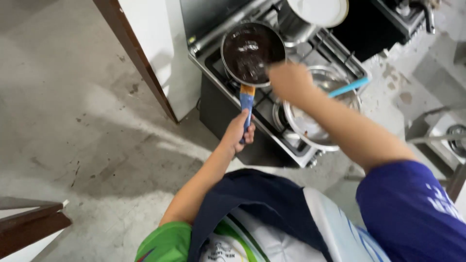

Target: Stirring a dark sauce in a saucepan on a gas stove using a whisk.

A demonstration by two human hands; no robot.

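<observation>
A concrete floor (73, 121) fills the left side, with a wooden post (136, 56) leaning beside a white panel. Toward the middle, the left hand (238, 133) has its fingers wrapped around the blue handle (247, 104) of a small dark saucepan (252, 51) sitting on a gas stove (291, 140). To the right, the blurred right hand (291, 80) hovers over a steel bowl (315, 121), holding a light blue utensil (347, 87); how its fingers close cannot be told. A covered steel pot (310, 14) stands behind.
</observation>
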